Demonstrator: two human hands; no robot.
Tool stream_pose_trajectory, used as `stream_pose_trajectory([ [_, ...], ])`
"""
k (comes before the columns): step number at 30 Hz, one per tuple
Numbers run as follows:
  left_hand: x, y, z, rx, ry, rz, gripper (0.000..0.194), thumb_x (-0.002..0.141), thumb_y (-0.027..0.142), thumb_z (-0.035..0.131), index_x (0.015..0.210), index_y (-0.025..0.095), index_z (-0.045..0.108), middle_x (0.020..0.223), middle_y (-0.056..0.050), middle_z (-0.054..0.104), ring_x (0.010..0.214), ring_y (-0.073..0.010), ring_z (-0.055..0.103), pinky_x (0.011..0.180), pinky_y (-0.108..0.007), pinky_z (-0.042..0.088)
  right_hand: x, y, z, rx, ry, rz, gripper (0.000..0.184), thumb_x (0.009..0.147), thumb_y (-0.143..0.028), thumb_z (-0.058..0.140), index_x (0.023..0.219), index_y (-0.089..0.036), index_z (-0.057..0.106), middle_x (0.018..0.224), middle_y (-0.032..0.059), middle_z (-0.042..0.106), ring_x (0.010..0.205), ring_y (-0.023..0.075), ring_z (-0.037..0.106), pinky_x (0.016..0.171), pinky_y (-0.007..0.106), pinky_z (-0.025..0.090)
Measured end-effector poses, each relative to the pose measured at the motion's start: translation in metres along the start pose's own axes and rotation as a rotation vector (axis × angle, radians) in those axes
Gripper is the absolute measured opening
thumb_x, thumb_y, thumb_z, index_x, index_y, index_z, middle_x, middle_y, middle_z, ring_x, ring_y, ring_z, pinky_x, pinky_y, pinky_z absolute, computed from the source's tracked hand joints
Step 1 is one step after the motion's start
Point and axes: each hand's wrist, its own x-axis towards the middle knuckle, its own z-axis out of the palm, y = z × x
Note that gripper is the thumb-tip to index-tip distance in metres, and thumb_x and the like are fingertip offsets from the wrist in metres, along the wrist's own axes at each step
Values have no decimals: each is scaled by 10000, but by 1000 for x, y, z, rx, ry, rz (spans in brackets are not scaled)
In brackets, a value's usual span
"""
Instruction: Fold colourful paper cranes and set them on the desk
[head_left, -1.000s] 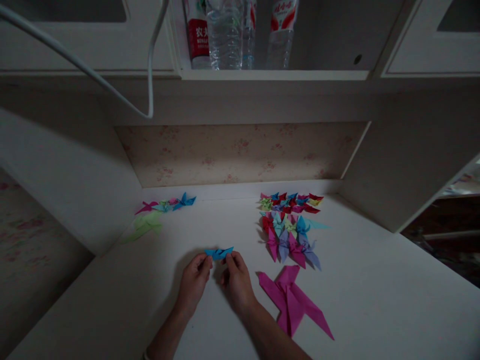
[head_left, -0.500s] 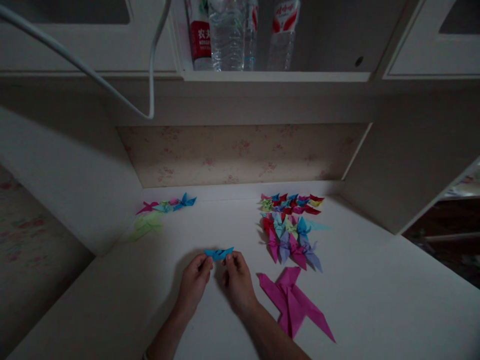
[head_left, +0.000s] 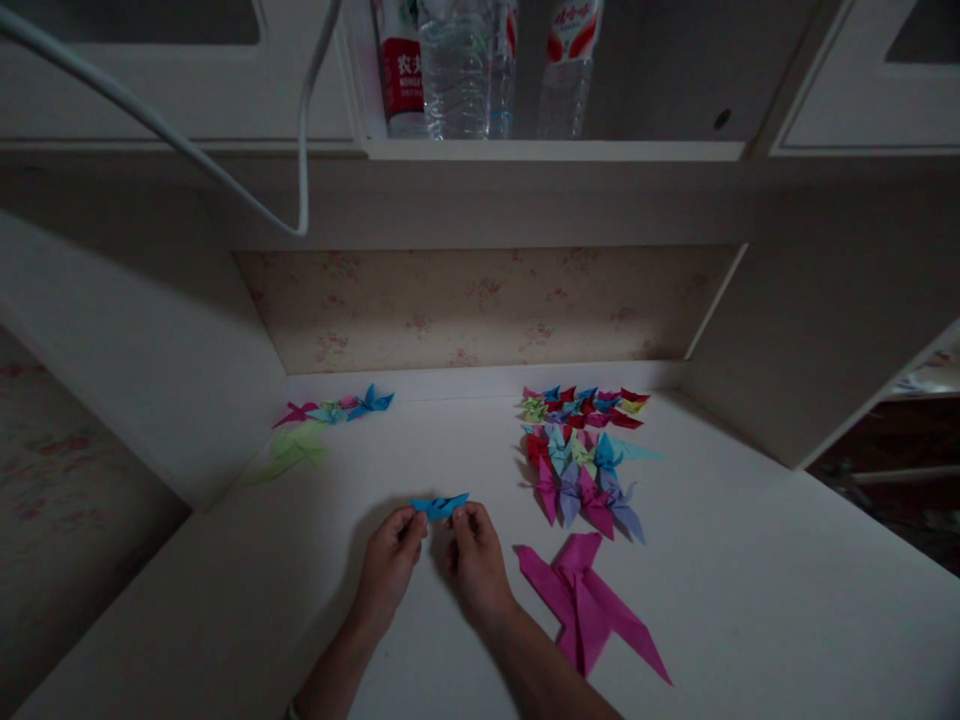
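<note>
A small piece of folded blue paper [head_left: 439, 507], pointed at both ends, is held level just above the white desk [head_left: 420, 650]. My left hand [head_left: 392, 555] pinches its left end between thumb and fingers. At the opposite end, the thumb and fingers of my right hand [head_left: 476, 555] close on the paper. Right of my right forearm lies a large pink origami bird [head_left: 581, 600]. Beyond it, several small origami birds [head_left: 581, 480] in red, pink, purple, blue and green are crowded together in rows.
At the back left lie a pale green origami figure [head_left: 296, 448], a blue one [head_left: 370, 402] and other small ones. Overhead, a shelf [head_left: 555, 151] holds plastic bottles [head_left: 457, 75]. A white cable or arm [head_left: 302, 170] hangs down at the upper left. Side panels enclose the desk.
</note>
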Motion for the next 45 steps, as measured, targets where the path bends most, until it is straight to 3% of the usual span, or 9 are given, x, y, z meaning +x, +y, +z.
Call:
stream_pose_trajectory([
  [10,1,-5,0,16,-20,26,352,817,515,546,724,176,523,550,69,396,479,-78,357,442,-181,275,1,2,1,26,1,62,399,825,-603,539,788,-210,483,483,-104,374,359,54,327,340,168,265],
  [20,-3,5,3,-3,-51,30,379,769,528,594,670,169,532,508,71,385,470,-81,348,438,-192,263,-4,-6,1,75,11,21,404,828,-597,538,760,-201,497,553,-79,456,391,60,381,370,184,305],
  [23,-5,8,3,9,-17,73,376,733,522,637,840,163,608,595,46,501,495,-92,408,457,-200,319,-9,-7,0,39,20,-24,379,851,-575,520,777,-203,505,564,-78,441,404,64,384,377,188,302],
  [27,-12,5,3,25,-14,102,429,764,497,623,1044,174,596,688,23,571,500,-89,437,451,-201,340,-20,-15,-10,-70,-14,-38,372,870,-571,488,796,-208,510,540,-72,440,418,83,405,396,199,315],
  [32,-27,8,15,175,-151,112,350,830,470,566,995,168,627,528,53,486,483,-106,458,452,-203,341,-37,-53,-42,-306,-90,-38,363,897,-550,452,838,-204,547,536,-52,497,468,107,473,464,213,358],
  [36,-32,40,39,257,-315,202,291,861,428,539,945,177,660,600,25,545,498,-105,503,471,-205,379,-45,-91,-80,-433,-109,-63,355,903,-524,455,827,-197,572,576,-46,495,496,108,465,483,216,360],
  [41,-20,94,83,347,-572,451,314,920,370,452,879,197,710,786,-25,633,624,-112,570,579,-209,440,-47,-129,-133,-533,-2,-123,364,889,-501,494,749,-175,579,616,-24,494,573,121,470,551,230,375],
  [45,10,114,131,423,-606,651,273,899,318,500,841,210,743,788,-28,680,743,-137,601,708,-225,452,-47,-153,-188,-630,156,-86,385,870,-537,484,814,-176,605,648,-8,539,553,126,477,544,240,381],
])
